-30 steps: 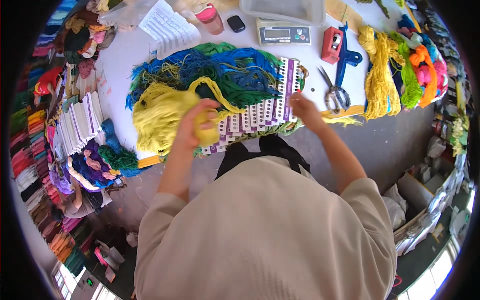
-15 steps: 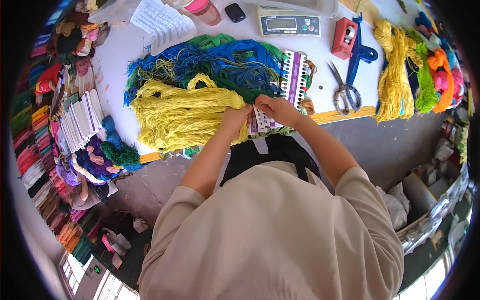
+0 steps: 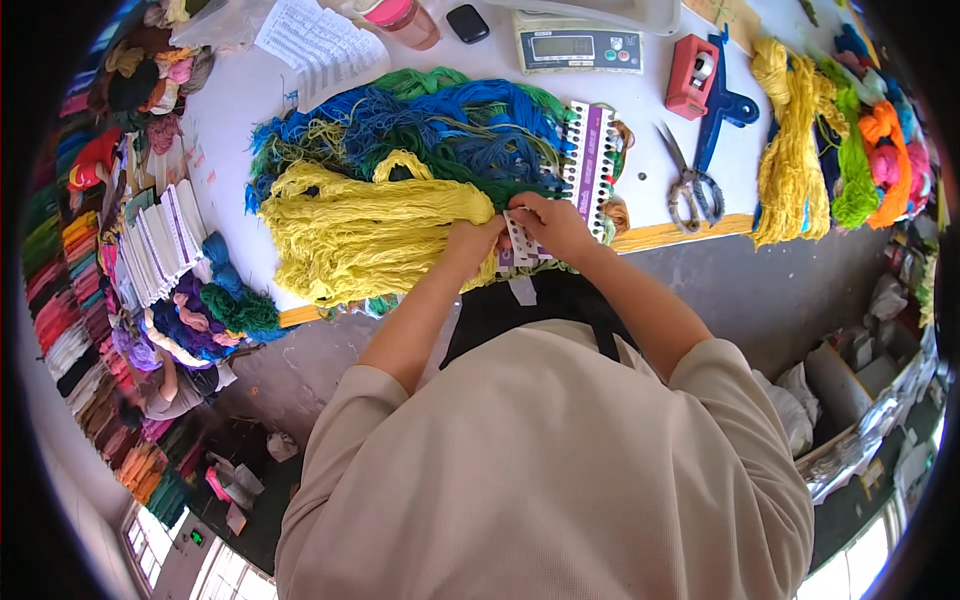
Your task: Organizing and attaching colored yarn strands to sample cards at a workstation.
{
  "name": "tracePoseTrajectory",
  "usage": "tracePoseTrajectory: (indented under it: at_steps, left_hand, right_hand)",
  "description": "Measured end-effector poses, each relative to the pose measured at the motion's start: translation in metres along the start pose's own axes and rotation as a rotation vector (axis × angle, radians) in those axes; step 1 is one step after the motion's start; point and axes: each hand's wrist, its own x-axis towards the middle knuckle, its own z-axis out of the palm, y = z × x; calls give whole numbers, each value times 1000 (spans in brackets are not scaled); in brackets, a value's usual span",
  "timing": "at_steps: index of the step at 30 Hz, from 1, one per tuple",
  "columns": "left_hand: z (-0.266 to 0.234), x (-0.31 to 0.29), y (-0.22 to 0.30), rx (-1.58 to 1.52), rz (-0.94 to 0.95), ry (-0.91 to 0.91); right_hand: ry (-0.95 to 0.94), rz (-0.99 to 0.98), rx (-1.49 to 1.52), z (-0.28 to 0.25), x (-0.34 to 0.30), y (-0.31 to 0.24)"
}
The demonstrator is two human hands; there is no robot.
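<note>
A thick bundle of yellow thread (image 3: 360, 235) lies along the table's near edge. My left hand (image 3: 477, 245) is closed at its right end, fingers partly hidden against a white and purple punched card (image 3: 517, 252). Beside it, my right hand (image 3: 552, 225) pinches at the card's upper part, thumb and fingers pressed together. Any strand between the fingertips is too small to make out. Behind the yellow bundle spread blue thread (image 3: 420, 115) and dark green thread (image 3: 450, 168). A second punched card (image 3: 590, 160), with coloured thread tufts along its edge, lies just beyond my right hand.
Scissors (image 3: 692, 190), a blue clip (image 3: 728, 108) and a red tape dispenser (image 3: 690, 78) lie to the right, before hanging yellow skeins (image 3: 790, 150). A digital scale (image 3: 580, 48), a pink-lidded jar (image 3: 405, 22) and a written sheet (image 3: 320, 50) are at the back. Stacked cards (image 3: 160, 240) stand left.
Both hands stay close together at the punched card, with only a slight shift of the right hand's fingers. The threads and tools lie as before.
</note>
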Motion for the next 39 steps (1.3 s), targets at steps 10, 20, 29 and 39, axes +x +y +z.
tracePoseTrajectory:
  at_steps: [10, 20, 29, 39]
  left_hand:
    - [-65, -15, 15, 145, 132, 187]
    - [-56, -11, 2, 40, 194, 129]
    - [-17, -33, 26, -116, -170, -379]
    - [-41, -18, 25, -140, -259, -398]
  right_hand:
    - [-71, -68, 24, -14, -2, -3]
    - [-79, -131, 5, -9, 0, 1]
    - [-125, -18, -71, -7, 3, 10]
    - [-192, -62, -129, -7, -2, 13]
